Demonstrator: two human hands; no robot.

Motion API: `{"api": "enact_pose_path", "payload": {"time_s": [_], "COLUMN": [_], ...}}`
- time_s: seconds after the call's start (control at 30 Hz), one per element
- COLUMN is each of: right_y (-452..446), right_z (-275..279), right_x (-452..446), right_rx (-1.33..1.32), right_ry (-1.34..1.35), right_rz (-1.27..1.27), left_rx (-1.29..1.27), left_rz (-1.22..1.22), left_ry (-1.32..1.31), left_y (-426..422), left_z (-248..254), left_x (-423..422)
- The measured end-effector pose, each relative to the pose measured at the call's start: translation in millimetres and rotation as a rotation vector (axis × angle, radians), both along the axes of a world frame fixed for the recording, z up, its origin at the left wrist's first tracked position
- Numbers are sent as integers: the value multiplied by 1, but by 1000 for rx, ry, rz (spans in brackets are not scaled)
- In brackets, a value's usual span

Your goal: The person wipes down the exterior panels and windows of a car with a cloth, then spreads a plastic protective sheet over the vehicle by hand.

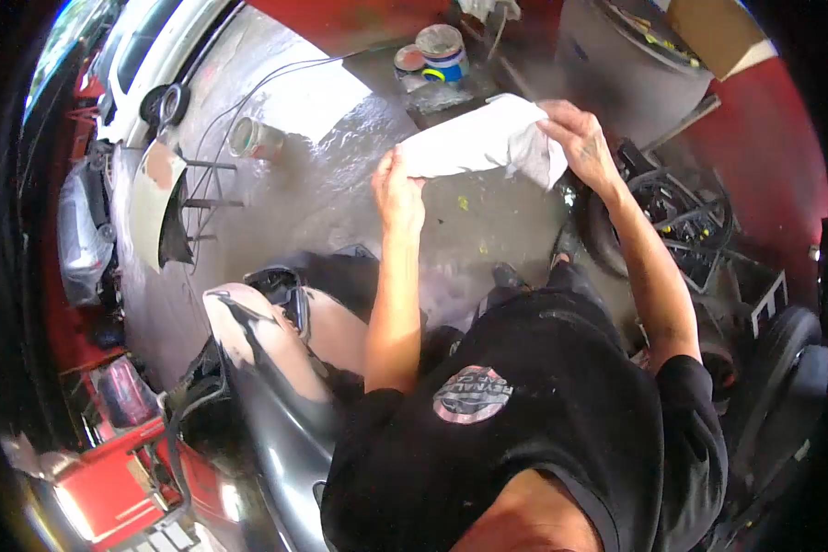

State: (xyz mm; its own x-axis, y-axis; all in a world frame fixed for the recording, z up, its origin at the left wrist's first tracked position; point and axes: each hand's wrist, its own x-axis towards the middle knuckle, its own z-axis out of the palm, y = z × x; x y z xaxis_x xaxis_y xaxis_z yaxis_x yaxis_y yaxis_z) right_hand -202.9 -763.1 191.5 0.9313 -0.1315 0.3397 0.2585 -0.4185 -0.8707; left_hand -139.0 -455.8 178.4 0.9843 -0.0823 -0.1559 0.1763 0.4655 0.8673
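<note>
White sheet (469, 143) is pinched by left hand (399, 195) and right hand (581, 140).

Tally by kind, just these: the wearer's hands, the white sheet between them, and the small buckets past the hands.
Hands: 2 (left hand, right hand)
White sheet: 1
Small buckets: 3 (lone bucket, blue-banded bucket, reddish-topped bucket)
Total: 6

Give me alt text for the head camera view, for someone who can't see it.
A person's left hand and right hand hold a white sheet, cloth or paper, between them above a workshop floor. The person wears a black T-shirt; a dark panel with pale patches is at left.
</note>
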Motion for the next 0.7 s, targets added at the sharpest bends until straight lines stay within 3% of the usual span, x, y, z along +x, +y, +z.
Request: {"api": "enact_pose_path", "payload": {"time_s": [0.1, 0.17, 0.23, 0.27, 0.3, 0.37, 0.43, 0.47, 0.53, 0.57, 0.6, 0.63, 0.7], "right_y": [30, 49, 83, 97, 121, 153, 152, 146, 126, 117, 117, 123, 140], "right_z": [65, 69, 88, 84, 91, 77, 45, 30, 48, 58, 83, 83, 79], "right_x": [23, 36, 35, 34, 19, 13, 43, 61, 75, 81, 73, 69, 72], "right_rx": [93, 165, 225, 161, 37, 19, 75, 327, 382, 379, 200, 376, 151], "right_ry": [69, -22, -98, -167, -117, 2, 83, -5, 115, 136, 121, 111, -87], "right_rz": [3, 42, 139, 316, 314, 395, 327, 438, 575, 656, 616, 692, 618], "left_rx": [-2, -19, -165, -209, -251, -289, -283, -50, 421, 382, 340, 299, 306], "left_rz": [117, 207, 117, 69, 19, 33, -1, 71, 193, 175, 156, 140, 191], "left_ry": [-52, -96, -189, -207, -224, -137, -235, -356, -580, -520, -459, -398, -473], "left_y": [13, 22, 29, 27, 25, 17, 22, 27, 35, 33, 25, 17, -7], "left_z": [37, 70, 106, 118, 123, 117, 110, 110, 119, 124, 139, 149, 147], "left_x": [-1, 1, -9, -14, -18, -24, -26, -25, -22, -24, -32, -36, -33]}}
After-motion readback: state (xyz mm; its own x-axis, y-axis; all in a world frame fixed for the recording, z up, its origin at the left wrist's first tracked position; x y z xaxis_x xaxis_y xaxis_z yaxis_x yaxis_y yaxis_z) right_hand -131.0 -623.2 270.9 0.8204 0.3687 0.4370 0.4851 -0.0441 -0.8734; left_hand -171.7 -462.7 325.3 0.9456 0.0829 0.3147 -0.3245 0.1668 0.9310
